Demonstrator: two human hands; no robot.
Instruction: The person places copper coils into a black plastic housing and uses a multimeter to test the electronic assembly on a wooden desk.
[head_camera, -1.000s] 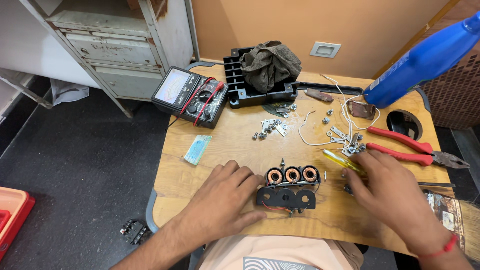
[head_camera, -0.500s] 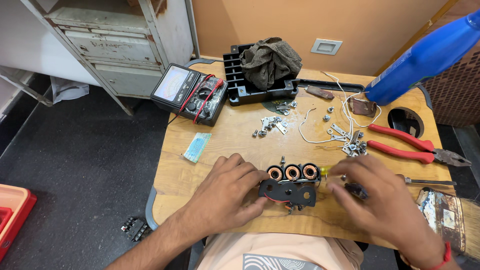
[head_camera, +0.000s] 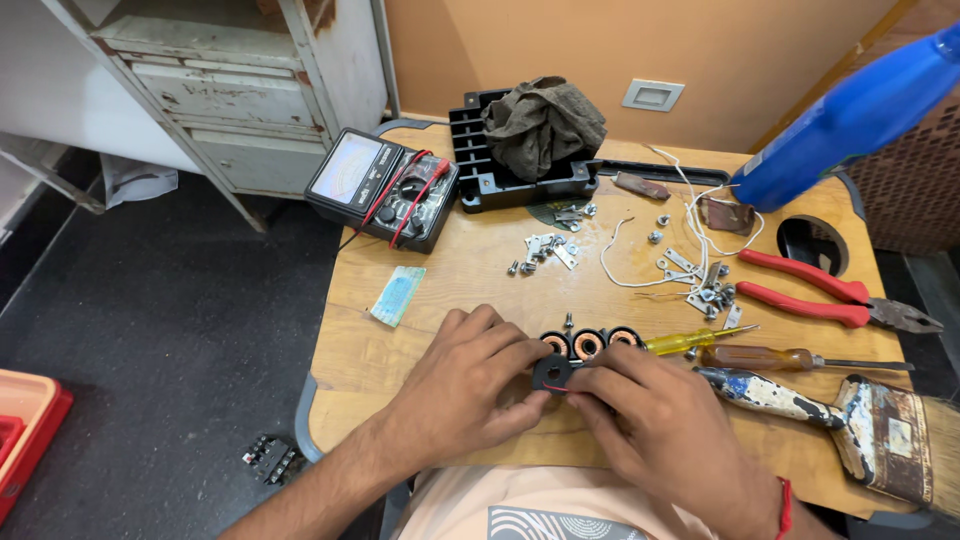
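Near edge of the wooden table: the left hand and right hand meet over a black part with three copper coils. Fingers of both hands are closed on its lower black plate, pinching it; a thin red wire shows between them. The part appears partly dismantled. Just right of it lie a yellow-handled screwdriver, a brown-handled screwdriver and a worn paintbrush. Mid-table: loose screws and metal clips, suggesting fasteners already removed and not yet refitted, plus red-handled pliers. Far edge: an analogue multimeter at the left corner, a black housing under a grey rag.
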